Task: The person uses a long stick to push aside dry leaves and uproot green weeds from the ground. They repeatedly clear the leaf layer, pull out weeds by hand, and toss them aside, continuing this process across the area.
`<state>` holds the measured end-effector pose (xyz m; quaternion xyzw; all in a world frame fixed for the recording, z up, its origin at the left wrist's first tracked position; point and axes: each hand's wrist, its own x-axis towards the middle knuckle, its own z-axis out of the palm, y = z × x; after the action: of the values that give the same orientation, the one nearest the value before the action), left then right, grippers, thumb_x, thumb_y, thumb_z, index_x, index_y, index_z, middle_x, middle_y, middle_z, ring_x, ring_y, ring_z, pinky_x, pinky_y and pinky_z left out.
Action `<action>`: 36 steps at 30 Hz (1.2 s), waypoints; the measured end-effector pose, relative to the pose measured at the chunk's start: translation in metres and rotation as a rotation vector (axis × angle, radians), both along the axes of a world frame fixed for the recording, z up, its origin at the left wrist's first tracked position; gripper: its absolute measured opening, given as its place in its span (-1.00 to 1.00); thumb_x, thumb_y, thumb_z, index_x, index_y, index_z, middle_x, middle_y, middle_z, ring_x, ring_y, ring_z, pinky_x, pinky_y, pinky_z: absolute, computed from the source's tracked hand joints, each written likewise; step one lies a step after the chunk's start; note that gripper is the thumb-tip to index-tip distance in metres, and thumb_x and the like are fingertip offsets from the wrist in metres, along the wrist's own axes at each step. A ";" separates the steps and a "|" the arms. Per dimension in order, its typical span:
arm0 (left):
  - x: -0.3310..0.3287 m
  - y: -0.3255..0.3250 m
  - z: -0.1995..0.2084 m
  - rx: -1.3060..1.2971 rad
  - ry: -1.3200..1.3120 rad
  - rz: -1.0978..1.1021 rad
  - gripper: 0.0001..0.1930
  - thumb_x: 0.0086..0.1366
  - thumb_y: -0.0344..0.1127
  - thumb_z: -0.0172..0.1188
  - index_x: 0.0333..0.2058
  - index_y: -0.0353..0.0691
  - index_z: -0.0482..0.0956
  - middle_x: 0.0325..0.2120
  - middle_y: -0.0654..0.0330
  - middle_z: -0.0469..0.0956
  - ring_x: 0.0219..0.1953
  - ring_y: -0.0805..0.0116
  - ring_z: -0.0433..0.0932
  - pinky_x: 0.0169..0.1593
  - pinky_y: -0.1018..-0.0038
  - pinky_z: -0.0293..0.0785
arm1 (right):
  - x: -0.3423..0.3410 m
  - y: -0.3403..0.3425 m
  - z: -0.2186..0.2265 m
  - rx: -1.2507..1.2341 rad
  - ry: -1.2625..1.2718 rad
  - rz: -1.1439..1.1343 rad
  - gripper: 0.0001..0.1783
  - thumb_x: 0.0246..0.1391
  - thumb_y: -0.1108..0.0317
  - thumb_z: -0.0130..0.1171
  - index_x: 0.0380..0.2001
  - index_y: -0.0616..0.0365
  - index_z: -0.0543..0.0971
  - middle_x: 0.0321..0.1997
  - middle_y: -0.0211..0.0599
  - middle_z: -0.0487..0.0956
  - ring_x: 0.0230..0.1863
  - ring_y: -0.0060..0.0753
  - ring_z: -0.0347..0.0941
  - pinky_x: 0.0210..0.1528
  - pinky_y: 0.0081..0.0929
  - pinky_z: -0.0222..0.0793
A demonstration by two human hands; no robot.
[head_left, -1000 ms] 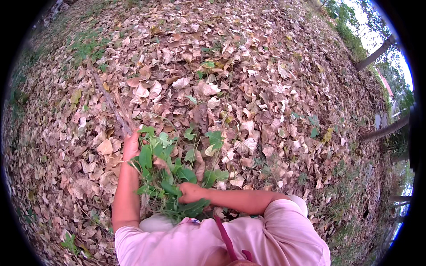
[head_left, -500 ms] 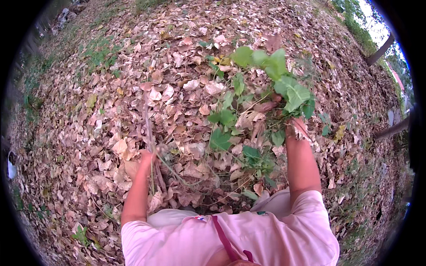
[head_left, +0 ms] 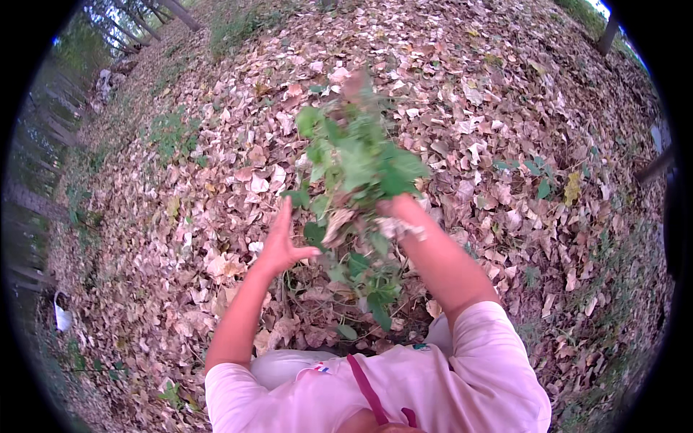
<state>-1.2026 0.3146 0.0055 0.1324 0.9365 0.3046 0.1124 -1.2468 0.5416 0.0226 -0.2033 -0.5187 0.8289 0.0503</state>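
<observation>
A leafy bunch of green vines [head_left: 357,162], mixed with some dry leaves, is gripped in my right hand [head_left: 397,208]. Its leaves hide most of those fingers, and motion smears the upper part. Trailing stems and leaves [head_left: 379,292] hang from the bunch toward my lap. Just left of the bunch, my left hand [head_left: 281,242] is open, thumb and fingers spread apart, with nothing in it. Its fingertips come close to the leaves; whether they touch I cannot tell.
Dry brown fallen leaves [head_left: 209,267] cover the ground all around. Low green plants [head_left: 173,137] grow at the far left, and another small plant [head_left: 541,173] stands to the right. A white container [head_left: 63,316] sits at the left edge. Tree trunks [head_left: 610,35] rise at the rim.
My right hand has swung left with the vine bunch, in front of my body. My left hand has let go of the thin stems, opened and moved up toward the bunch.
</observation>
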 end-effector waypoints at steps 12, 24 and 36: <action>0.009 -0.047 -0.059 0.793 -0.244 0.498 -0.61 0.22 -0.26 -0.02 0.01 -0.25 0.28 -0.09 0.12 0.37 -0.13 0.27 0.42 -0.15 0.38 0.43 | 0.021 -0.049 0.060 0.330 0.557 0.674 -0.67 -0.01 0.21 0.07 -0.28 0.27 0.48 -0.48 -0.29 0.51 -0.45 -0.41 0.40 -0.33 -0.42 0.33; 0.065 0.001 0.089 0.796 0.291 0.659 -0.69 0.19 -0.39 -0.08 -0.08 -0.35 0.33 -0.24 0.08 0.47 -0.34 0.26 0.53 -0.32 0.42 0.53 | 0.023 -0.052 -0.041 0.854 0.601 0.880 -0.38 0.12 -0.11 -0.30 0.04 0.12 0.33 -0.08 -0.05 0.47 -0.06 -0.16 0.39 0.02 -0.32 0.25; -0.029 -0.168 -0.034 0.879 0.389 0.349 -0.68 0.22 -0.28 -0.13 -0.13 -0.33 0.40 -0.27 0.14 0.48 -0.25 0.37 0.46 -0.15 0.46 0.39 | 0.054 -0.025 -0.016 0.970 0.449 1.249 -0.24 -0.05 -0.23 -0.06 -0.12 0.35 0.38 -0.24 0.01 0.49 -0.23 -0.17 0.44 -0.20 -0.29 0.36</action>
<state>-1.2314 0.1471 -0.0286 0.0629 0.7316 0.6537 -0.1829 -1.1926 0.5170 0.0063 0.3380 -0.8144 0.4088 -0.2353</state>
